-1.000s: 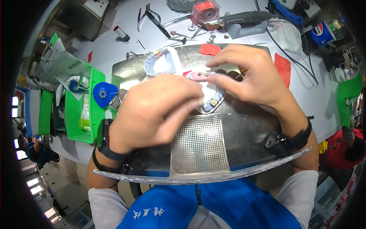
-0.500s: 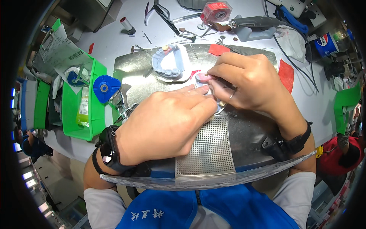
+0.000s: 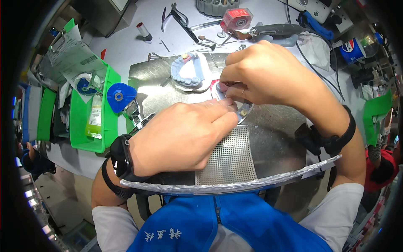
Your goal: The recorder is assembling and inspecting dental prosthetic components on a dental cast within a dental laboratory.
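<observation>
A grey dental model (image 3: 244,116) with a yellowish tooth lies on the metal tray, mostly covered by my hands. My left hand (image 3: 184,136) is closed over its left side, fingertips pressing on it. My right hand (image 3: 258,73) is arched above the far part of the model, fingers pinched together close to a small pink piece (image 3: 223,87) there. What sits inside this pinch is hidden; a thin metal band shows by the fingers. Just beyond my left hand lies a second grey dental model (image 3: 186,74) on a white base, also bearing a yellowish tooth.
A perforated metal plate (image 3: 226,157) is set in the tray (image 3: 277,143). At left stands a green bin (image 3: 110,126) with papers and a blue holder (image 3: 120,97). Beyond the tray are small burs, pliers (image 3: 180,21), a red tape dispenser (image 3: 237,20) and a corded handpiece (image 3: 279,29).
My right hand has risen and tipped over, with its wrist and forearm swung outward to the right. The left hand keeps its hold on the model. The whole view has shifted slightly.
</observation>
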### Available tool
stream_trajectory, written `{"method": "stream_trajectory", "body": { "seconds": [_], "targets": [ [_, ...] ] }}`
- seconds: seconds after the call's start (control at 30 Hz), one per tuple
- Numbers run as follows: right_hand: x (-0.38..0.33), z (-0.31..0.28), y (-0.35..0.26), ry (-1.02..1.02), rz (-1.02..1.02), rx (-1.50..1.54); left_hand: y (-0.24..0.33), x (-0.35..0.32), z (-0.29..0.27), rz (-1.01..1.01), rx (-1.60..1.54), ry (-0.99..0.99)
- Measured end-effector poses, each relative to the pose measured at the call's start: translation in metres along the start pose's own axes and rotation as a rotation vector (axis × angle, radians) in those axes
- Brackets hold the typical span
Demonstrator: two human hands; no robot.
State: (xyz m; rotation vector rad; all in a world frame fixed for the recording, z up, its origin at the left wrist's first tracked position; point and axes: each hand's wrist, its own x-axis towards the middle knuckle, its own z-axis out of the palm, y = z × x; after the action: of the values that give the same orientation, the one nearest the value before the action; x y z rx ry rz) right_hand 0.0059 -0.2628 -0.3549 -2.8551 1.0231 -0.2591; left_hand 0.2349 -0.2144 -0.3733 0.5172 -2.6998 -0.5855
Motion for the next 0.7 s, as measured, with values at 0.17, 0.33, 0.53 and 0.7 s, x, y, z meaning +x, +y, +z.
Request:
{"method": "stream_trajectory", "body": {
  "seconds": [0.17, 0.33, 0.53, 0.7],
  "targets": [
    [0.018, -0.009, -0.005, -0.238, 0.067, -0.060, -0.003, -0.001, -0.005, -0.083, -0.087, -0.153],
    [0.024, -0.006, -0.009, -0.254, -0.016, -0.031, -0.001, -0.007, 0.006, -0.053, -0.076, -0.082],
    [0.008, 0.009, -0.013, -0.037, 0.005, -0.020, -0.002, -0.008, 0.009, -0.005, -0.023, -0.003],
    [-0.002, 0.025, -0.008, 0.185, 0.007, 0.101, 0.001, -0.003, 0.005, -0.091, -0.036, -0.113]
  ]
}}
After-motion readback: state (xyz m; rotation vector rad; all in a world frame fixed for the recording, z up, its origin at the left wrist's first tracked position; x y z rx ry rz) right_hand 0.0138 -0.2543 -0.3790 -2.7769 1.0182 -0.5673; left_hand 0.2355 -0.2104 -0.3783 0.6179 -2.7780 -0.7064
